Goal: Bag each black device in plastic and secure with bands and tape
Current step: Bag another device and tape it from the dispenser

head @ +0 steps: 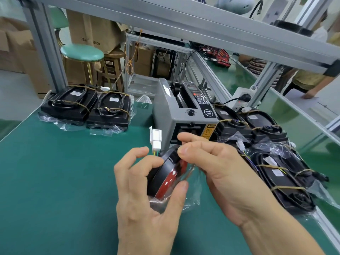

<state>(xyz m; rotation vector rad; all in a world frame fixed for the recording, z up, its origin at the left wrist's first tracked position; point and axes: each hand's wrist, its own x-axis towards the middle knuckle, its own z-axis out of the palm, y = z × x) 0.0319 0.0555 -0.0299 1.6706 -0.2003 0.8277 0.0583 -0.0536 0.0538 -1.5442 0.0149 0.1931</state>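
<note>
The black device (166, 173) sits between your hands, half in its plastic bag (185, 197). Your left hand (147, 196) cradles it underneath; your right hand (217, 166) pinches the bag's top edge. Pull unevenly and the bag may tear or snag the white connector (156, 138) just above.

left grip (147, 183) cupped, fingers and thumb curled; right grip (217, 168) raised beside it, fingertips pinched

Counts on the green table (55, 172): two bagged, banded black devices (69, 105) (108, 112) at the far left corner; three (230, 124) (266, 126) (283, 181) along the right edge; one unbanded device (165, 173) in plastic, held by two hands (145, 196) (224, 177); one grey tape dispenser (182, 115); two stools (82, 52) (114, 54) beyond the table.
</note>
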